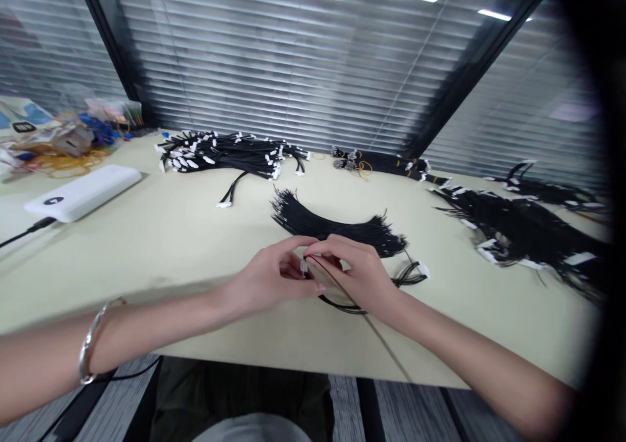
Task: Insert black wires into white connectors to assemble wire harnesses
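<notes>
Near the table's front middle, my left hand (274,274) grips a small white connector (304,268) between thumb and fingers. Touching it from the right, my right hand (359,269) pinches a thin black wire (342,289), which runs down past the front edge. Other black wires curve from the connector under my right hand toward a white connector (423,270) at the right. Just behind both hands lies a bundle of loose black wires (337,223). My fingers partly hide the held connector and the wire's end.
Black cables with white connectors (225,154) are piled at the back. Tied cable bundles (386,163) lie back right, and more black wires (528,223) at the right. A white power bank (85,191) and plastic bags (73,135) stand left. The table's front edge (274,364) is close.
</notes>
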### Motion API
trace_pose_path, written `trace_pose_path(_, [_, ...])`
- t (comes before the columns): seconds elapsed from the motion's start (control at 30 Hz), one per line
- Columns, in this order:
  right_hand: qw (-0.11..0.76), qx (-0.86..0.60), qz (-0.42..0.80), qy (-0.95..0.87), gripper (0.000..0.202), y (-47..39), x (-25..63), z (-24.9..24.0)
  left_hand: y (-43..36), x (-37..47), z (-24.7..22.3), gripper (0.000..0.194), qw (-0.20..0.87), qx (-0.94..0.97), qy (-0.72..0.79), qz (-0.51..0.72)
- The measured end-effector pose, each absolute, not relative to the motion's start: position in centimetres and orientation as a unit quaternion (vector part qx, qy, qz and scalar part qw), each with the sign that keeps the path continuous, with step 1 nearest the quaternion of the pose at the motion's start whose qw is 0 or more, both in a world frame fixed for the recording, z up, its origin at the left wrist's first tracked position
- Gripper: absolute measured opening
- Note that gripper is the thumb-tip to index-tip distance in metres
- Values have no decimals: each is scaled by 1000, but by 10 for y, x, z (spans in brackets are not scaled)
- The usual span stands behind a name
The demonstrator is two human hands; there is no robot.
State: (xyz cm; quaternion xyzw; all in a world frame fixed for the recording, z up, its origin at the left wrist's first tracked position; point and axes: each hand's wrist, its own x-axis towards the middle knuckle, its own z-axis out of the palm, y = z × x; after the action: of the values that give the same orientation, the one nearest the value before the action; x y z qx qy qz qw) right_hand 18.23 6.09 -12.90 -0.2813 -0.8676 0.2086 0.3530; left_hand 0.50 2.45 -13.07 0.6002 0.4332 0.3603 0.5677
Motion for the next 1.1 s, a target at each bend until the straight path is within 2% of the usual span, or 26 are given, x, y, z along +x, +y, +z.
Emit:
trace_pose_path(0.2, [362,-310,195,-857,8,59,179,-131,26,6,-130,48,566,614,415,362])
trace_pose_path(0.57, [379,-321,255,-830,10,58,179,-130,25,6,-127,51,573,600,445,338])
trace_pose_path(0.8, [378,-324,241,-833,24,60,179,-133,25,7,-126,51,576,589,454,339])
trace_pose_path(1.1, [352,-332,220,-847,15,58,179,-136,22,5,-120,54,601,574,442,338])
